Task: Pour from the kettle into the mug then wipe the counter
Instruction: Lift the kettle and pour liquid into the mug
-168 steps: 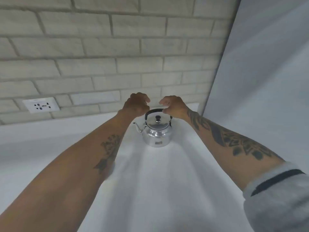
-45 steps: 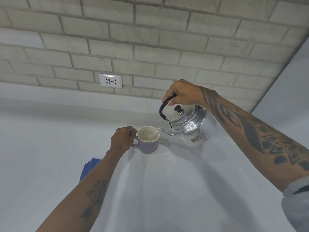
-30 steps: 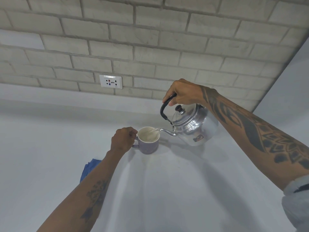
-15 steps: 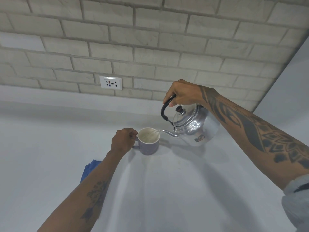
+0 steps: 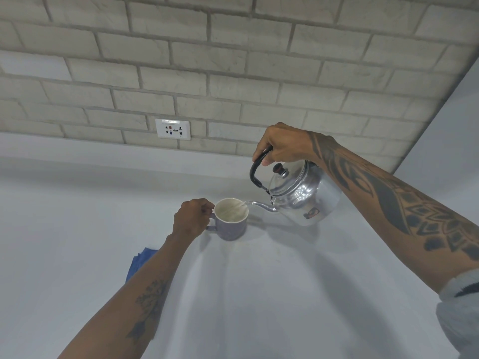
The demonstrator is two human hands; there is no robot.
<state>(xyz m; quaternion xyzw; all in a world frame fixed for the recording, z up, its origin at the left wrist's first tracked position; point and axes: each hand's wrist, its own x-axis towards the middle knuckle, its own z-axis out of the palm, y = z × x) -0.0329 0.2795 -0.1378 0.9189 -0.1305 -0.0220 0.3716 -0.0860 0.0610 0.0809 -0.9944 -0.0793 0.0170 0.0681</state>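
A shiny metal kettle [image 5: 303,196] with a black handle hangs tilted to the left above the white counter [image 5: 259,294]. My right hand [image 5: 282,143] grips its handle from above. Its thin spout reaches over the rim of a purple mug [image 5: 231,219] with a cream inside, and a stream of water runs into it. The mug stands on the counter. My left hand [image 5: 191,220] is closed on the mug's handle at its left side. A blue cloth [image 5: 140,261] lies on the counter, mostly hidden behind my left forearm.
A pale brick wall [image 5: 233,73] rises behind the counter with a white power socket [image 5: 173,129] low on it. A plain white side wall [image 5: 453,112] closes off the right.
Since 5.6 s ago the kettle was lifted and tilted over the mug. Over the last second the pour goes on, with the kettle tipped slightly further; the left hand has stayed on the mug.
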